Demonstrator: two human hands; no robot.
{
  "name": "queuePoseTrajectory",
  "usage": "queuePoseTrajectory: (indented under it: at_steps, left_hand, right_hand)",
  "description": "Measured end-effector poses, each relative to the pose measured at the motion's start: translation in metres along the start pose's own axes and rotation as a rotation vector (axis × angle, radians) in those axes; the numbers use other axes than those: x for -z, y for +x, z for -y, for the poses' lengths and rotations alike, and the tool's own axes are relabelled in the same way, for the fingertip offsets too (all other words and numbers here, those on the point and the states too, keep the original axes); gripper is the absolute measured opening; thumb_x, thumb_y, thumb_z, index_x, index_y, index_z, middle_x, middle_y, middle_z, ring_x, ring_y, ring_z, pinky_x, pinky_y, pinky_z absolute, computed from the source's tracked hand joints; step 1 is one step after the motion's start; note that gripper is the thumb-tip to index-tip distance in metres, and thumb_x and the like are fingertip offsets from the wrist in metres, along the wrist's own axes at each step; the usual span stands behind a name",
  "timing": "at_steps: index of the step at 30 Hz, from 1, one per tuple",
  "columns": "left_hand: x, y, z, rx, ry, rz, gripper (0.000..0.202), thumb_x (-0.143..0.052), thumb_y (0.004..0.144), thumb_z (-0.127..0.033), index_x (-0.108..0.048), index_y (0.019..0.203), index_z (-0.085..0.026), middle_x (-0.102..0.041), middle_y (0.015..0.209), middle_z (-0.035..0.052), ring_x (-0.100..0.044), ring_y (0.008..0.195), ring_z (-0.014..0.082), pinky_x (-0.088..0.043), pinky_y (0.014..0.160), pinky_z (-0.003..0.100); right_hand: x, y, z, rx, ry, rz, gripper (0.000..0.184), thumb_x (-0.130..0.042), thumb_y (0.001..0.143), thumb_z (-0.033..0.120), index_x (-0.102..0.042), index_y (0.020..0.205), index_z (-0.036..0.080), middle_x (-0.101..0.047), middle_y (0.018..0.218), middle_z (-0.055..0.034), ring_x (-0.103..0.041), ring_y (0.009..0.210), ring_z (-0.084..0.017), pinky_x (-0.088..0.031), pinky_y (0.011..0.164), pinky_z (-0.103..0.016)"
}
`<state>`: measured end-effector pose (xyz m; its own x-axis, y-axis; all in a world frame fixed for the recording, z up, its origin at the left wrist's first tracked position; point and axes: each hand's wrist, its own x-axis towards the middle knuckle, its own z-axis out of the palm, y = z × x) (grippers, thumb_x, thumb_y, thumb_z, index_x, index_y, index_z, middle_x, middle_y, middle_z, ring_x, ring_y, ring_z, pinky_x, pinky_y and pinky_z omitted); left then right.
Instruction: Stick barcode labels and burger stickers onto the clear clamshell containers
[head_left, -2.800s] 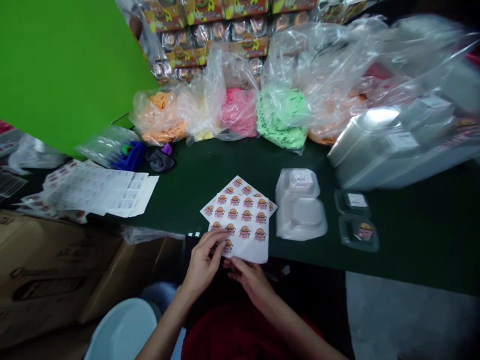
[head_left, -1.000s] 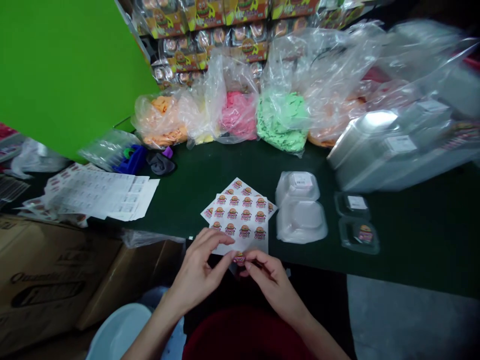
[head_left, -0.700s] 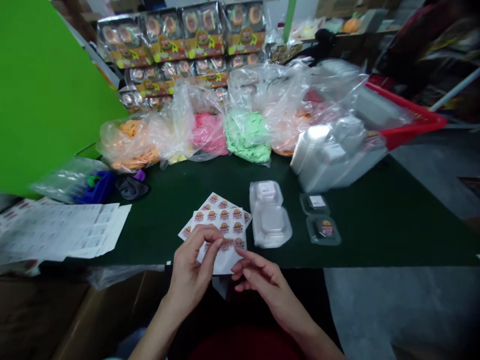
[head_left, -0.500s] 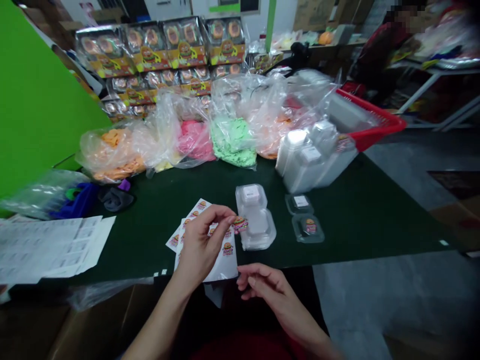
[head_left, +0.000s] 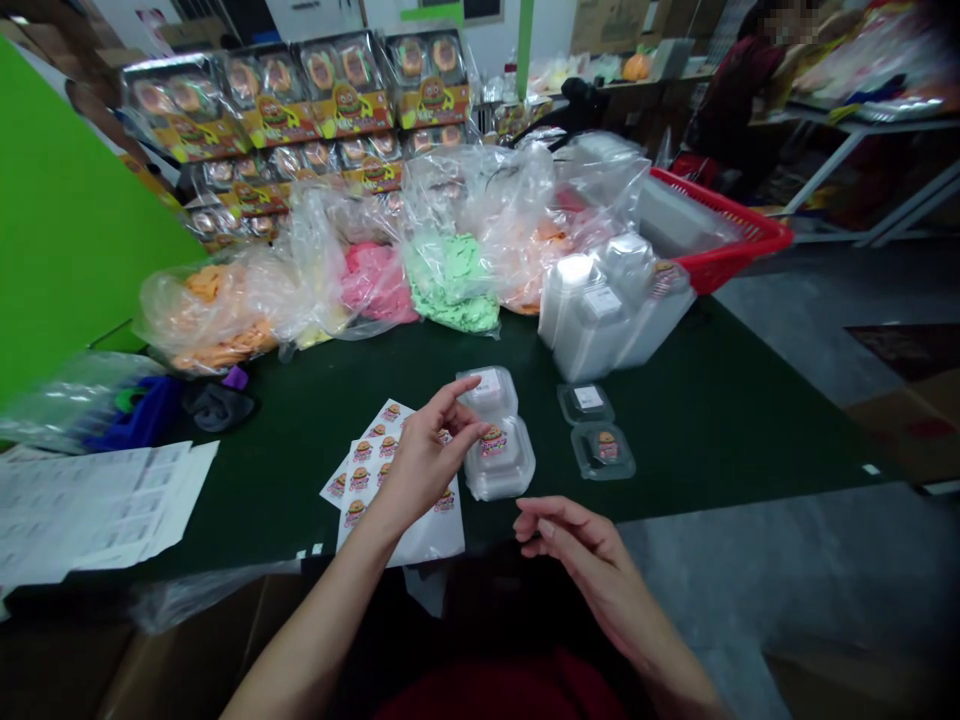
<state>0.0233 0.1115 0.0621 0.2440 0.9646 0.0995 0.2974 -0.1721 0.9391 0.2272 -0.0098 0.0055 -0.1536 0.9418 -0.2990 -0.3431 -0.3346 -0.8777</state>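
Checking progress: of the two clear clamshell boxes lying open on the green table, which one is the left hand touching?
The larger clamshell, beside the sticker sheets. The left hand presses a burger sticker onto it; the smaller clamshell lies apart, further right.

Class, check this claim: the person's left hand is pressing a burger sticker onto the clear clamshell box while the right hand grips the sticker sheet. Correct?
Not quite. In the head view the right hand hangs empty near the table edge, gripping nothing. The left hand does touch the burger sticker on the clear clamshell box; the sticker sheet lies beneath it.
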Motion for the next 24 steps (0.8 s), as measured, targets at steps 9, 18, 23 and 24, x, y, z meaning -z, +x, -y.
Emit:
queuePoseTrajectory:
  at_steps: [9, 18, 23, 24]
  left_hand:
    - [0.003, 0.008, 0.006, -0.073, 0.098, 0.058, 0.049, -0.071, 0.097, -0.028, -0.061, 0.145, -0.021, -0.073, 0.087, 0.0003, -0.064, 0.078, 0.0155, -0.048, 0.073, 0.029]
    - [-0.001, 0.004, 0.004, -0.123, 0.161, 0.084, 0.045, -0.064, 0.101, -0.023, -0.059, 0.146, -0.022, -0.069, 0.089, -0.0008, -0.064, 0.078, 0.0149, -0.05, 0.076, 0.029]
    - [-0.005, -0.003, 0.009, -0.231, 0.399, -0.116, 0.052, -0.072, 0.098, -0.027, -0.057, 0.148, -0.028, -0.063, 0.125, 0.007, -0.063, 0.097, 0.0183, -0.054, 0.09, 0.035]
    - [-0.005, -0.005, 0.013, -0.228, 0.415, -0.175, 0.055, -0.073, 0.097, -0.029, -0.055, 0.149, -0.028, -0.058, 0.133, 0.0088, -0.062, 0.099, 0.0184, -0.055, 0.09, 0.035]
  right_hand:
    - [-0.002, 0.005, 0.017, 0.122, -0.069, -0.061, 0.025, -0.073, 0.098, 0.045, -0.083, 0.114, 0.028, -0.079, 0.102, -0.0058, -0.071, 0.095, -0.023, -0.06, 0.089, -0.038]
    - [-0.021, 0.039, 0.032, 0.725, -0.925, -0.136, 0.033, -0.061, 0.105, 0.026, -0.075, 0.133, 0.035, -0.066, 0.135, -0.009, -0.054, 0.126, -0.032, -0.048, 0.108, -0.055]
    - [-0.024, 0.045, 0.022, 0.779, -1.027, -0.175, 0.03, -0.057, 0.106, 0.022, -0.077, 0.124, 0.034, -0.065, 0.133, -0.0091, -0.052, 0.126, -0.033, -0.048, 0.107, -0.058]
    - [-0.024, 0.045, 0.02, 0.776, -1.002, -0.184, 0.029, -0.057, 0.106, 0.022, -0.077, 0.123, 0.034, -0.065, 0.132, -0.0088, -0.053, 0.126, -0.033, -0.049, 0.107, -0.058]
